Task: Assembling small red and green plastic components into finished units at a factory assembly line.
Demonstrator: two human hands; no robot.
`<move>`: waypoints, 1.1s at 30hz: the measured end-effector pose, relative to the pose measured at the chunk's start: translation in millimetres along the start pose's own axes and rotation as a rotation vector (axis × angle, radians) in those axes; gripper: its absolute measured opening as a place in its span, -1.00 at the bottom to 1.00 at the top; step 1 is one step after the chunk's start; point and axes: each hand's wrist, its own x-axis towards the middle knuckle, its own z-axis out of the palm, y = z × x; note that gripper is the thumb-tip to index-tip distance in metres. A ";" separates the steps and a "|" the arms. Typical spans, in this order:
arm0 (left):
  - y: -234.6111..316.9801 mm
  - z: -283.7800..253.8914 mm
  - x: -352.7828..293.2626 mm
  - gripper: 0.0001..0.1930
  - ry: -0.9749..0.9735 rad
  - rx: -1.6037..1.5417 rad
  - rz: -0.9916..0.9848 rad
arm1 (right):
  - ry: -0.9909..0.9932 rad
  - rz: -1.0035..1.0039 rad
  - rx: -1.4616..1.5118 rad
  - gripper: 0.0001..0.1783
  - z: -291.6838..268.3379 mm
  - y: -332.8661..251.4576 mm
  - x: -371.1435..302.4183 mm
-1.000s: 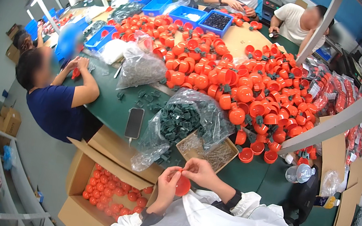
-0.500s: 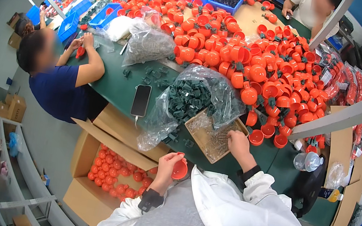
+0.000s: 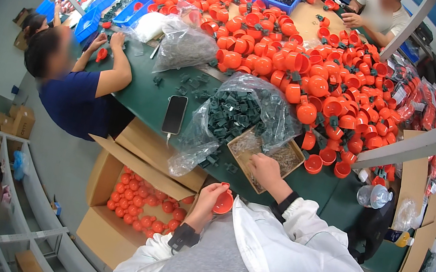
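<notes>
Head view: the left hand (image 3: pixel 207 203) pinches a small orange cup (image 3: pixel 224 202) by its rim, just below the tray (image 3: pixel 264 157). Round, glossy and open-mouthed, it looks light, rigid plastic, best gripped at the rim. The right hand (image 3: pixel 264 170), fingers curled narrow, dips into the tray's small parts.

Right hand (image 3: pixel 264 167) now off the orange cap (image 3: pixel 223 202), into the small-parts box (image 3: pixel 264 154)

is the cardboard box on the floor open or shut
Open: the cardboard box has its flaps spread, showing orange caps inside, below the left hand.
</notes>
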 end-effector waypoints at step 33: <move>20.7 70.4 35.8 -0.67 -0.249 0.224 0.006 | -0.053 0.358 1.067 -0.86 -61.2 -7.9 -27.9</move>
